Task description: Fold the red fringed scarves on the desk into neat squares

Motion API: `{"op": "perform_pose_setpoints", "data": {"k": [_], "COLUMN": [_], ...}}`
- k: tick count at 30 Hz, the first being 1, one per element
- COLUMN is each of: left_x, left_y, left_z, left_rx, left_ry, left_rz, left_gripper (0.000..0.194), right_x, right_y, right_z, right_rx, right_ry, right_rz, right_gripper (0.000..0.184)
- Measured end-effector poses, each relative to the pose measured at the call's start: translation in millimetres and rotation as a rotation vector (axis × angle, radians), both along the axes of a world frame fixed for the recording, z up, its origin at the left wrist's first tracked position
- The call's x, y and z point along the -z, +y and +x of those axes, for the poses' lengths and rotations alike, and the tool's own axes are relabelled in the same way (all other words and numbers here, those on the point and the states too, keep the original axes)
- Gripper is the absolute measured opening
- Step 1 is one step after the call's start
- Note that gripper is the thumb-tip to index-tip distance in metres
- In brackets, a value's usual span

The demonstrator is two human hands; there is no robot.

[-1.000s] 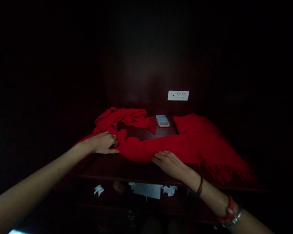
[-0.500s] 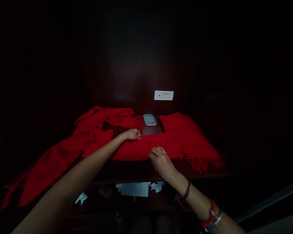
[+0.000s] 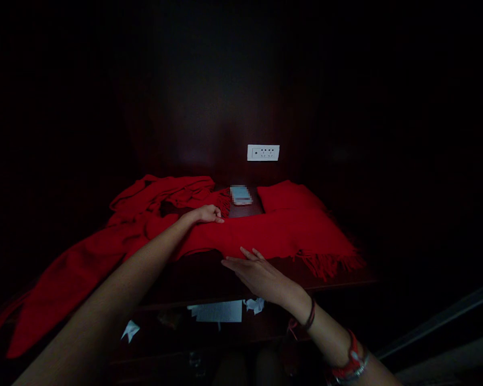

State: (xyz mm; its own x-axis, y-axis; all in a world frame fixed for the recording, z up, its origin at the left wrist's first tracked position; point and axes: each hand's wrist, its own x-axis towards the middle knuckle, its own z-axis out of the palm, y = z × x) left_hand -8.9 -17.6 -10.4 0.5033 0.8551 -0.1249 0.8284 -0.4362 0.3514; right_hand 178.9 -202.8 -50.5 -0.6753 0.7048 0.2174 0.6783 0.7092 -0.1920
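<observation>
A long red scarf (image 3: 273,231) with fringed ends lies across the dark desk. Its right part is flat and folded; the left part is rumpled and trails over the front edge at the left. My left hand (image 3: 210,214) pinches the scarf's far edge near the middle. Along the near edge, my right hand (image 3: 260,274) is stretched out with its fingers apart, the fingertips at the cloth. Whether they press on it is hard to see in the dim light. Behind the left hand lies a bunched stretch of red cloth (image 3: 177,188) with a fringe.
A phone-like object (image 3: 240,195), its face blurred, lies at the back of the desk. A white wall socket (image 3: 263,153) is above it. On a lower shelf are papers (image 3: 219,311) and crumpled white scraps (image 3: 254,305). The desk's front edge (image 3: 177,303) runs below the hands.
My right hand has gone from curled fingers on the scarf to stretched, spread fingers at its near edge. My left hand keeps its pinch. The view has shifted slightly.
</observation>
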Motion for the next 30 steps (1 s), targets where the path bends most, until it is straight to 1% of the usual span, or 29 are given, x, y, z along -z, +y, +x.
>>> {"op": "perform_pose_setpoints", "data": {"k": [2, 5, 7, 10, 13, 16, 20, 23, 25, 30], "left_x": [-5.7, -13.0, -16.6, -20.7, -24.6, -28.5, -30.2, -28.3, -26.4, -18.1], "left_y": [0.0, -0.6, 0.5, 4.4, 8.7, 12.6, 17.1, 17.5, 16.7, 20.9], "left_z": [2.8, 17.2, 32.4, 54.6, 65.0, 61.5, 51.9, 52.0, 55.8, 67.7], "left_rx": [0.007, 0.007, 0.013, 0.025, 0.023, 0.028, 0.035, 0.041, 0.054, 0.057], "left_ry": [-0.057, -0.21, -0.209, -0.125, -0.104, -0.113, -0.142, -0.169, -0.199, -0.147], "left_rz": [-0.113, -0.36, -0.468, -0.518, -0.541, -0.599, -0.713, -0.696, -0.658, -0.402], "left_gripper": [0.031, 0.038, 0.037, 0.032, 0.032, 0.032, 0.026, 0.027, 0.027, 0.019], "right_x": [-2.8, -5.7, -7.5, -10.7, -13.6, -14.4, -13.6, -13.6, -14.0, -14.3], "right_y": [-2.4, -3.8, -4.4, -6.3, -8.9, -10.6, -11.4, -11.3, -11.3, -11.5], "right_z": [0.7, 0.6, 0.3, 0.4, 0.6, 0.6, -0.1, -0.8, -1.2, -0.9], "right_rx": [-0.007, -0.02, -0.024, -0.021, -0.016, -0.004, 0.012, 0.013, 0.015, 0.016], "right_ry": [-0.025, -0.042, -0.051, -0.053, -0.043, -0.033, -0.017, -0.019, -0.021, -0.012], "right_rz": [-0.017, -0.036, -0.049, -0.056, -0.059, -0.054, -0.039, -0.028, -0.026, -0.044], "right_gripper": [0.045, 0.045, 0.045, 0.046, 0.046, 0.046, 0.044, 0.043, 0.043, 0.042]}}
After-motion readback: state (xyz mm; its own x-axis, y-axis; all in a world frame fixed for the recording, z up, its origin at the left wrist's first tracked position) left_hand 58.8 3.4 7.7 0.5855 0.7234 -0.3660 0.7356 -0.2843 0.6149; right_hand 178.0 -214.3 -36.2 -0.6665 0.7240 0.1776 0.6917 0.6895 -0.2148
